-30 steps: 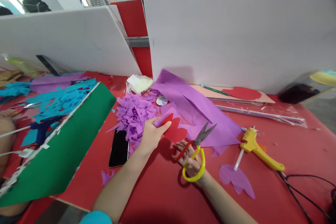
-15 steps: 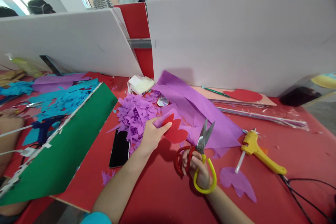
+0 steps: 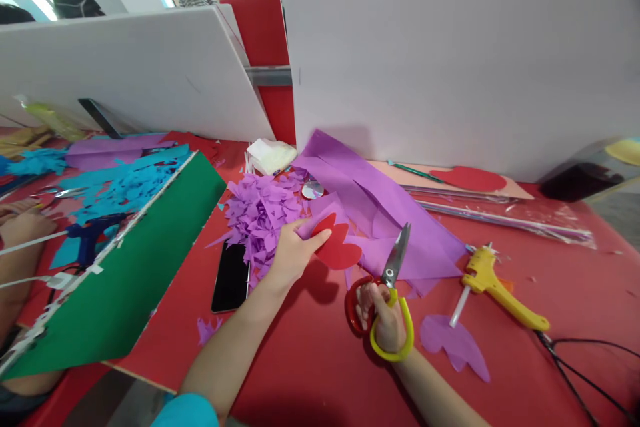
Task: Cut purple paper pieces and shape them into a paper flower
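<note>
Red tabletop (image 3: 300, 360) spreading beneath. My right hand (image 3: 386, 320) gripping scissors (image 3: 397, 259), blades just closing, apart from cutout, cutting nothing; left hand (image 3: 294, 250) still pinching red scalloped cutout (image 3: 341, 251) with purple paper (image 3: 323, 209); white partition (image 3: 425, 67) standing behind.

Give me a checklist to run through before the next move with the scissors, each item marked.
1. Left hand grips the red shape and purple paper: ok.
2. Right hand holds the scissors by the handles: ok.
3. Blades apart from the left hand: ok.
4. Blades open: not ok, they look closed.
5. Phone free of scraps: not ok, some overlap its upper end.
6. Glue gun cool: cannot tell; it lies apart from both hands.
</note>
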### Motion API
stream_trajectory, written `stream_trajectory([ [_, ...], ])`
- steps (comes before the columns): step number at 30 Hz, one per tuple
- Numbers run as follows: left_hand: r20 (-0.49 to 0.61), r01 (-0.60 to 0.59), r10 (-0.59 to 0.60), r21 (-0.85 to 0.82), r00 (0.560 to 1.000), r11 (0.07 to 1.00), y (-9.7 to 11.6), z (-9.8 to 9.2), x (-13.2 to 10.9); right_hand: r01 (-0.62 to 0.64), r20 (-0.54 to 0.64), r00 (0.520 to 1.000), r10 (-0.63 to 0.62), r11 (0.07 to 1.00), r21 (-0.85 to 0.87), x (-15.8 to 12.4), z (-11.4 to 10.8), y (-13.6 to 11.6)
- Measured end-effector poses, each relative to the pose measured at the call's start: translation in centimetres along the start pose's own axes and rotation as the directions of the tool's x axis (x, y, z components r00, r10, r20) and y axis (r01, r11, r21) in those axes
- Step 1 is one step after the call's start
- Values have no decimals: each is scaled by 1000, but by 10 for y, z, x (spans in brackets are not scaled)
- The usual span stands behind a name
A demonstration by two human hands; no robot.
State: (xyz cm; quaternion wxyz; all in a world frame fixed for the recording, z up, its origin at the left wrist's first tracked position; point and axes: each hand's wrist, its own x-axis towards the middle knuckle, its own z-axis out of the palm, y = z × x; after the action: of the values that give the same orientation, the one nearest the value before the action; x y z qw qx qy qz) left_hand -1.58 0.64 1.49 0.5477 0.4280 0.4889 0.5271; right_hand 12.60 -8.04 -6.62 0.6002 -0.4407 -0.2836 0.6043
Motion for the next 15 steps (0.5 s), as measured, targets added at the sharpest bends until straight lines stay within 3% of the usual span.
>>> stream_trajectory([
  [7, -8, 15, -15, 5, 1000, 1000, 0, -1, 1, 63, 3, 998, -63, 994, -92, 1, -1, 4],
  [11, -9, 16, -16, 17, 1000, 1000, 3, 0, 0, 87, 31, 996, -87, 996, -6, 7, -2, 11],
  [15, -10, 11, -11, 17, 1000, 1000, 4, 0, -1, 10, 46, 999, -15, 995, 100, 12, -7, 12],
])
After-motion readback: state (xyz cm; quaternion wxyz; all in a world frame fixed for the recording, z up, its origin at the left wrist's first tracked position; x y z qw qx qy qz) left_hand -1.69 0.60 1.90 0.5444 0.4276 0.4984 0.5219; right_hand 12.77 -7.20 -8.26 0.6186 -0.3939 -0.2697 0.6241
